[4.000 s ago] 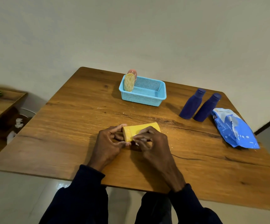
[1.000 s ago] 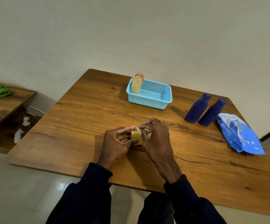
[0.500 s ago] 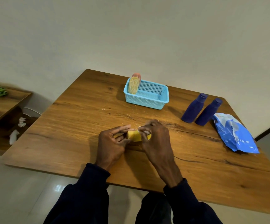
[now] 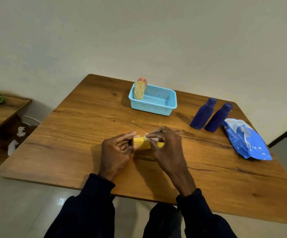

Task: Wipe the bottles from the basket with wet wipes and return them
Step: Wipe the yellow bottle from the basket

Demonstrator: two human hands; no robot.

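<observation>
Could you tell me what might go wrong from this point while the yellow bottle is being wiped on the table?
The yellow bottle lies on its side, the left hand holding one end while the right hand pinches a small wet wipe on it; it might slip or roll. The two dark blue bottles stand close together beside the wipes pack, so reaching for a wipe could topple both.

Yellow bottle [image 4: 141, 144] far end + wipe [image 4: 151, 139] mostly behind R hand [image 4: 168, 150]
</observation>
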